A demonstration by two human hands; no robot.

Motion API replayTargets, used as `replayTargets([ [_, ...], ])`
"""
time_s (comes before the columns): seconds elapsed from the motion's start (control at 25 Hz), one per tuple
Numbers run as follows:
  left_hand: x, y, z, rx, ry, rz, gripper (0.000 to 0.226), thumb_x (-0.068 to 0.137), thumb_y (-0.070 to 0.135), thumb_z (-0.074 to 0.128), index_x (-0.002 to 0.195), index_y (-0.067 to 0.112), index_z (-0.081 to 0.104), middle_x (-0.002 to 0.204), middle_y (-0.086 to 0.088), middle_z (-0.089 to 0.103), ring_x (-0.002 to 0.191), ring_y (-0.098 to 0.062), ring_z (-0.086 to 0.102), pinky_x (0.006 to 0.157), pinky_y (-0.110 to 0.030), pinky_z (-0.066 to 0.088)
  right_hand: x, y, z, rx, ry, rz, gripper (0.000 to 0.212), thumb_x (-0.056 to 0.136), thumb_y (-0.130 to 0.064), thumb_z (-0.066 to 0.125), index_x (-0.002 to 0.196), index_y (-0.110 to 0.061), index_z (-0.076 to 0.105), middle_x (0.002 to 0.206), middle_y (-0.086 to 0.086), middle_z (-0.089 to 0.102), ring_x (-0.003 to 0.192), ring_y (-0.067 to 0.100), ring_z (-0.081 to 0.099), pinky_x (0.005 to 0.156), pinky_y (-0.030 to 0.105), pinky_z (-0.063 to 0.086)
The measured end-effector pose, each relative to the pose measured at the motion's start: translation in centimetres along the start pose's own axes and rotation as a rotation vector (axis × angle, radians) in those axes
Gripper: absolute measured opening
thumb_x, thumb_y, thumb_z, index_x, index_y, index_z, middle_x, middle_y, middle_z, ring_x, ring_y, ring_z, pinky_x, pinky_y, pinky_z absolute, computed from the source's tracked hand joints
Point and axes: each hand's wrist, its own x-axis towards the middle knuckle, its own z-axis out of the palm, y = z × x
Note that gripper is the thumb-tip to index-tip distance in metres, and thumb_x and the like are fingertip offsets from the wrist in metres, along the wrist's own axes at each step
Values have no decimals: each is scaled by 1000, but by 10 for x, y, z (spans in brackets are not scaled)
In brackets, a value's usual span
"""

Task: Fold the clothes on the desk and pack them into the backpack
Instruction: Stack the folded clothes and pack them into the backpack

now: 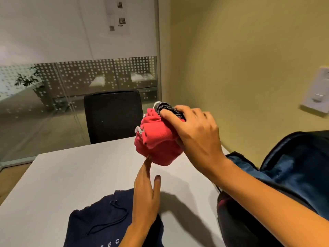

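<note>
My right hand (194,132) clamps from above on the red bundle (156,145), held in the air over the desk (71,175), thumb pressing a dark striped piece (167,107) on top; my other fingers are hidden behind the cloth. My left hand (146,189) is flat, fingers straight, one tip touching the bundle's underside. The navy garment (99,223) lies at the near edge, cut off by the frame. The backpack (293,166) stands open to the right, partly behind my forearm, its inside too dark to read.
</note>
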Motion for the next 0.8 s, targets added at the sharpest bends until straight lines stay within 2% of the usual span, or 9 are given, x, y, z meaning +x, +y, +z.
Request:
replayTargets([
  [0.12, 8, 36, 30, -44, -112, 157, 49, 96, 53, 35, 143, 46, 23, 143, 31, 31, 134, 2, 31, 108, -17, 24, 10, 45, -41, -140, 125, 90, 52, 89, -16, 58, 132, -36, 35, 119, 6, 61, 91, 33, 60, 73, 39, 41],
  [0.2, 13, 62, 51, -62, -199, 342, 48, 96, 51, 41, 142, 46, 26, 144, 27, 34, 134, 1, 33, 109, -13, 22, 10, 74, -68, -247, 182, 137, 56, 88, -14, 61, 132, -35, 34, 120, 8, 60, 92, 33, 59, 75, 40, 41],
  [0.28, 15, 86, 73, -78, -300, 542, 49, 96, 48, 47, 142, 44, 29, 146, 29, 31, 136, 3, 29, 110, -14, 18, 2, 97, -92, -376, 214, 172, 56, 88, -12, 63, 133, -34, 35, 120, 9, 60, 93, 34, 59, 75, 42, 41],
  [0.36, 15, 104, 94, -92, -424, 652, 48, 96, 49, 48, 141, 45, 32, 144, 37, 25, 137, 8, 20, 112, -13, 10, -10, 113, -113, -489, 209, 204, 55, 89, -12, 64, 132, -33, 38, 119, 9, 60, 93, 35, 59, 76, 43, 42],
  [0.44, 13, 114, 113, -113, -519, 711, 44, 95, 49, 47, 138, 43, 37, 140, 35, 32, 138, 10, 16, 112, -15, 5, -27, 126, -132, -548, 155, 254, 57, 85, -11, 66, 132, -32, 41, 118, 9, 60, 93, 35, 60, 76, 44, 42],
  [0.52, 9, 118, 126, -130, -545, 748, 36, 95, 42, 48, 131, 43, 43, 132, 26, 47, 136, 5, 27, 114, -24, 9, -46, 135, -149, -558, 74, 313, 61, 79, -11, 70, 131, -30, 44, 115, 10, 61, 90, 36, 60, 75, 44, 43],
  [0.64, 9, 113, 132, -185, -455, 771, 25, 89, 23, 52, 110, 37, 55, 110, 22, 59, 116, 2, 50, 110, -34, 22, -82, 146, -154, -627, -72, 382, 67, 73, -12, 75, 130, -30, 46, 107, 10, 62, 84, 36, 61, 72, 42, 44],
  [0.8, 6, 100, 128, -223, -381, 784, 21, 88, 16, 54, 99, 33, 58, 95, 20, 61, 95, 3, 57, 108, -31, 27, -134, 171, -135, -767, -313, 501, 68, 75, -15, 76, 134, -31, 46, 105, 11, 62, 85, 35, 61, 74, 43, 44],
])
